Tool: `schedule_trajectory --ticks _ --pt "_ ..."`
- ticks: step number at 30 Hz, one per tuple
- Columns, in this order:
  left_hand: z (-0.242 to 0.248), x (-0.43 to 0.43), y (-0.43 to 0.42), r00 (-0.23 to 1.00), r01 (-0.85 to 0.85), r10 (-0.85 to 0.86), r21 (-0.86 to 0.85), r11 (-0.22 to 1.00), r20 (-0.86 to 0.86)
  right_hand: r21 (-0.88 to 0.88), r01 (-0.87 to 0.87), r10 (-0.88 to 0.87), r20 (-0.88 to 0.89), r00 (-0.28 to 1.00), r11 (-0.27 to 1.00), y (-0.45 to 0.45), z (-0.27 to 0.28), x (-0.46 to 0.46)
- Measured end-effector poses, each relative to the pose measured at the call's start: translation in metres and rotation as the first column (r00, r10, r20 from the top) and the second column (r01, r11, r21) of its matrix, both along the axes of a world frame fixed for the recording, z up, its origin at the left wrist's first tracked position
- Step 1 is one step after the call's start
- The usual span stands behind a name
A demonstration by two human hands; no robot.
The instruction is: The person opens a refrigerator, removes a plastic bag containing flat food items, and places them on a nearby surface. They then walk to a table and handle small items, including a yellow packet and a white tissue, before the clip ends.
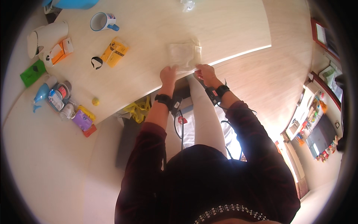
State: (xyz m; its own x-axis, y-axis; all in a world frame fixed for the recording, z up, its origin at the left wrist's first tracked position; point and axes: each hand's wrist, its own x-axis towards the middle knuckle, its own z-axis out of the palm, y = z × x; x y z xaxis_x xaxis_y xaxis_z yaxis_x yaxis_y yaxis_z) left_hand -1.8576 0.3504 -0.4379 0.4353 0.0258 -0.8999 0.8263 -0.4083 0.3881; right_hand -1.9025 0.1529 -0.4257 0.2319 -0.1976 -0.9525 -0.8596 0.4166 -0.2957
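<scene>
A flat, pale, see-through packet (183, 54), perhaps a folded plastic bag or film, lies on the tabletop at its front edge. My left hand (168, 75) pinches its near left corner between thumb and fingers. At the near right corner, my right hand (205, 73) grips the same packet with the fingertips. The far part of the packet rests on the table. Both wrists wear black straps with small boxes and cables.
On the table (145, 56) stand a blue-rimmed mug (103, 21), a yellow tissue pack (115, 52) and a black band (97, 63). Further left are an orange tissue box (62, 51), a spray bottle (42, 92), a purple pack (82, 119) and a small yellow ball (95, 101). Clear plastic (188, 5) lies at the back.
</scene>
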Motion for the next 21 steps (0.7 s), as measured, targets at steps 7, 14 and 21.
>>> schedule_trajectory --ticks 7,14,21 --pt "0.035 0.04 0.007 0.56 -0.827 0.621 -0.338 0.448 -0.548 0.343 0.384 -0.44 0.101 0.892 0.857 -0.009 0.026 0.038" --pt "0.023 0.057 -0.014 0.859 -0.072 -0.084 0.282 0.957 0.505 0.223 0.266 -0.309 0.186 0.933 0.938 0.005 0.02 0.067" --pt "-0.012 0.052 -0.008 0.984 -0.021 0.076 -0.323 0.946 0.158 0.243 -0.078 -0.012 0.348 0.937 0.967 -0.024 0.044 0.016"
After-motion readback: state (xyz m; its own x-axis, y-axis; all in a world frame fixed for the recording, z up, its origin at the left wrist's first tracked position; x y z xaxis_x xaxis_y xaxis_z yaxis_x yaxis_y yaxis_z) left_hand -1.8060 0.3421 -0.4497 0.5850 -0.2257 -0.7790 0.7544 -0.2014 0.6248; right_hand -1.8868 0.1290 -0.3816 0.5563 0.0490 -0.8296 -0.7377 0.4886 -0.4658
